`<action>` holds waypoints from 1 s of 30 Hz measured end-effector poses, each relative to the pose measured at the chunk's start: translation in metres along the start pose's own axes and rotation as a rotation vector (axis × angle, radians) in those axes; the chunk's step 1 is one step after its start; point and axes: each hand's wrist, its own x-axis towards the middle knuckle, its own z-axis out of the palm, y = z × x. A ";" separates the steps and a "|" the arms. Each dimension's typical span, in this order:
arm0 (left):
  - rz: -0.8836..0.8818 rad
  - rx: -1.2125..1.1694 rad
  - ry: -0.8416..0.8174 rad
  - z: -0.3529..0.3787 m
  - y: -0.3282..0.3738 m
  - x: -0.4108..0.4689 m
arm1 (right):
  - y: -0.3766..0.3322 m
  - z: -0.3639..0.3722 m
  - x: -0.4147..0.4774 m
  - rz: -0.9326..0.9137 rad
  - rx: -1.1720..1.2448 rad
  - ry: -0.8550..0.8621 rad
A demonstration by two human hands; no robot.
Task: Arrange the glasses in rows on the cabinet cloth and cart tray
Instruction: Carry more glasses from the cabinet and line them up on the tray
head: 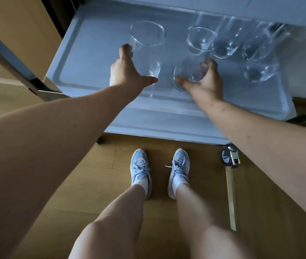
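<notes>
A pale blue cart tray point(77, 71) lies below me with several clear glasses on it. My left hand point(125, 70) grips a tall clear glass point(147, 43) near the tray's middle, thumb and fingers wrapped around its lower part. My right hand point(203, 79) holds another clear glass point(187, 71) just to the right of the first. Behind that one a row of several glasses point(225, 42) stands along the tray's back right, and one glass point(258, 71) stands alone at the right.
An upper shelf of the cart point(260, 8) overhangs the back row. A metal cart frame point(27, 79) runs at the left, a caster wheel point(229, 156) at the lower right. My feet in blue sneakers point(159, 172) stand on the wooden floor.
</notes>
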 end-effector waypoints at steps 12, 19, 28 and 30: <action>0.010 -0.118 0.088 0.034 -0.005 0.070 | -0.010 0.060 0.070 -0.073 0.035 0.098; 0.042 -0.273 0.191 0.054 -0.016 0.103 | -0.009 0.087 0.095 -0.173 0.081 0.244; 0.072 -0.399 0.227 0.066 -0.022 0.127 | -0.010 0.106 0.107 -0.176 -0.048 0.309; 0.076 -0.410 0.238 0.067 -0.023 0.131 | -0.013 0.107 0.109 -0.165 -0.071 0.290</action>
